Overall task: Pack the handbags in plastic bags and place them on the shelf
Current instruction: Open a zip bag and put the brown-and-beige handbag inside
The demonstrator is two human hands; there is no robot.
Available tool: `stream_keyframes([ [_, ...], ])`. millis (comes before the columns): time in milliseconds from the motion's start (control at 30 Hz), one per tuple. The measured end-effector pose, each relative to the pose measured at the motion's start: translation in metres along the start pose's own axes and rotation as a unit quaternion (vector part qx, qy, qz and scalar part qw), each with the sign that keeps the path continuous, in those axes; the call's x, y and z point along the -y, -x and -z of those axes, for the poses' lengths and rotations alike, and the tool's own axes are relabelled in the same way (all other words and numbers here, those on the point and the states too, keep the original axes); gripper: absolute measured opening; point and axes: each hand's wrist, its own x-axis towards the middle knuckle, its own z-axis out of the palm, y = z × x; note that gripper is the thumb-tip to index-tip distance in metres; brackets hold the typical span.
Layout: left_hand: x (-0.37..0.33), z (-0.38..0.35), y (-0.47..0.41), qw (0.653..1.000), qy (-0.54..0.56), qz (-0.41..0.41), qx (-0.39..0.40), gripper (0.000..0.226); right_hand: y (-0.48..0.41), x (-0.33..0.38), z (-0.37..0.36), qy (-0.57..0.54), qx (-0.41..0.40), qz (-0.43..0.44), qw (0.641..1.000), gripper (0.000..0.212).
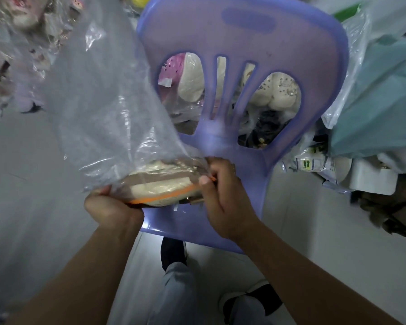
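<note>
A cream handbag (159, 181) with an orange strap sits at the mouth of a large clear plastic bag (96, 109), over the seat of a purple plastic chair (220, 141). My left hand (110, 205) grips the bag's open edge together with the handbag's left end. My right hand (218, 191) pinches the handbag's right end by the orange strap and the plastic there. The rest of the plastic bag stretches up and to the left, blurred. The shelf cannot be made out.
Behind the chair's backrest lie more handbags wrapped in plastic (274, 90). A teal bag (380, 95) and packaging clutter (370, 177) fill the right side. Bagged goods (21, 43) hang at the upper left. My feet stand on the pale floor (314, 219) below.
</note>
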Motion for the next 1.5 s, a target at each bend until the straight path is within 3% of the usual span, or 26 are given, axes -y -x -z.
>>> stream_keyframes([
  [67, 0.007, -0.012, 0.003, 0.998, -0.049, 0.012, 0.026, 0.027, 0.016, -0.016, 0.008, 0.002, -0.045, -0.064, 0.997, 0.017],
  [233, 0.024, -0.054, 0.021, 0.965, -0.221, 0.004, 0.141, 0.04, 0.019, -0.046, 0.026, 0.013, -0.159, -0.172, 0.972, 0.025],
  [333, 0.022, -0.057, 0.019, 0.944, -0.263, 0.026, 0.198, 0.037, 0.015, -0.056, 0.031, 0.011, -0.151, -0.19, 0.97, 0.024],
  [433, 0.013, -0.042, 0.016, 0.936, -0.244, 0.061, 0.244, 0.048, 0.014, -0.062, 0.031, 0.019, -0.105, -0.195, 0.975, 0.028],
  [500, 0.008, -0.032, 0.011, 0.942, -0.22, 0.09, 0.237, 0.049, 0.014, -0.064, 0.031, 0.036, -0.074, -0.189, 0.978, 0.027],
  [600, 0.004, -0.026, 0.004, 0.942, -0.24, 0.131, 0.194, 0.027, 0.009, -0.068, 0.033, 0.047, -0.058, -0.192, 0.979, 0.025],
  [767, 0.002, -0.013, 0.001, 0.927, -0.267, 0.158, 0.209, 0.025, -0.004, -0.083, 0.043, 0.081, -0.027, -0.197, 0.977, 0.01],
  [833, -0.005, -0.002, -0.001, 0.926, -0.245, 0.192, 0.215, 0.021, -0.008, -0.087, 0.047, 0.102, -0.009, -0.188, 0.977, 0.013],
  [933, -0.009, 0.014, -0.007, 0.925, -0.215, 0.248, 0.194, 0.033, -0.013, -0.091, 0.05, 0.126, 0.027, -0.219, 0.967, 0.018],
  [1067, 0.014, 0.016, -0.009, 0.89, -0.423, 0.132, 0.113, 0.013, -0.019, -0.078, 0.053, 0.001, 0.023, -0.231, 0.973, 0.015],
  [1133, 0.022, 0.012, -0.01, 0.9, -0.419, 0.088, 0.083, 0.015, -0.024, -0.071, 0.051, -0.114, -0.023, -0.22, 0.968, 0.024],
  [1200, 0.02, 0.007, -0.011, 0.918, -0.375, 0.086, 0.095, 0.022, -0.025, -0.065, 0.046, -0.172, -0.031, -0.227, 0.958, 0.015],
  [1233, 0.016, 0.003, -0.012, 0.926, -0.347, 0.098, 0.11, 0.025, -0.025, -0.064, 0.043, -0.179, -0.026, -0.243, 0.953, 0.006],
  [1333, 0.001, -0.012, -0.018, 0.937, -0.281, 0.132, 0.157, 0.026, -0.024, -0.07, 0.04, -0.122, -0.019, -0.271, 0.955, 0.016],
  [1500, -0.009, -0.032, -0.031, 0.875, -0.408, 0.114, 0.233, 0.025, -0.03, -0.063, 0.038, -0.104, -0.03, -0.268, 0.957, 0.018],
])
